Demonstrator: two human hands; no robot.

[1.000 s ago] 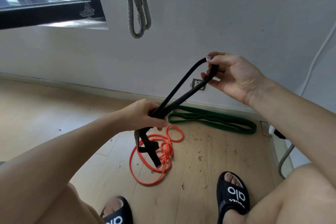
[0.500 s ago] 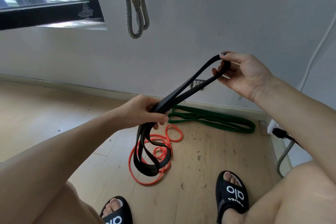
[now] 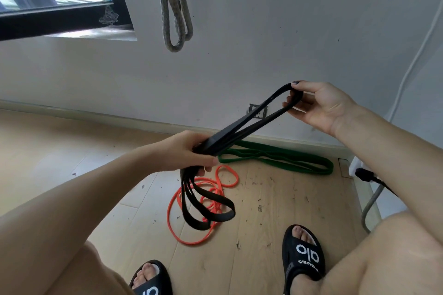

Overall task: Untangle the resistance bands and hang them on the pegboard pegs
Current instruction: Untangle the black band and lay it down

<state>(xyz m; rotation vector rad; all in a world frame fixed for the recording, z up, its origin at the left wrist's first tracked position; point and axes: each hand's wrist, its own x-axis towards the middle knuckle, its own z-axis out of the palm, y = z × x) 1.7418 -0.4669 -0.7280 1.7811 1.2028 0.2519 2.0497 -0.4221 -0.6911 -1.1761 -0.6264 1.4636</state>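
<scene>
A black resistance band (image 3: pixel 242 128) stretches between both hands above the floor. My left hand (image 3: pixel 189 151) grips its middle, and two black loops hang down below that fist. My right hand (image 3: pixel 318 105) pinches the band's far end loop, up and to the right. An orange band (image 3: pixel 191 239) lies in loose coils on the wooden floor under the hanging loops. A green band (image 3: pixel 287 159) lies flat along the base of the wall. A grey band (image 3: pixel 175 7) hangs on the white wall at the top; its peg is out of view.
A black-framed window (image 3: pixel 60 17) is at the upper left. A wall socket (image 3: pixel 257 111) sits low behind the black band. A black plug and grey cable (image 3: pixel 369 189) are at the right. My feet in black slippers (image 3: pixel 303 254) stand on the wooden floor.
My right hand has moved right, drawing the black band out longer. The knotted bunch below my left hand has opened into two free hanging loops.
</scene>
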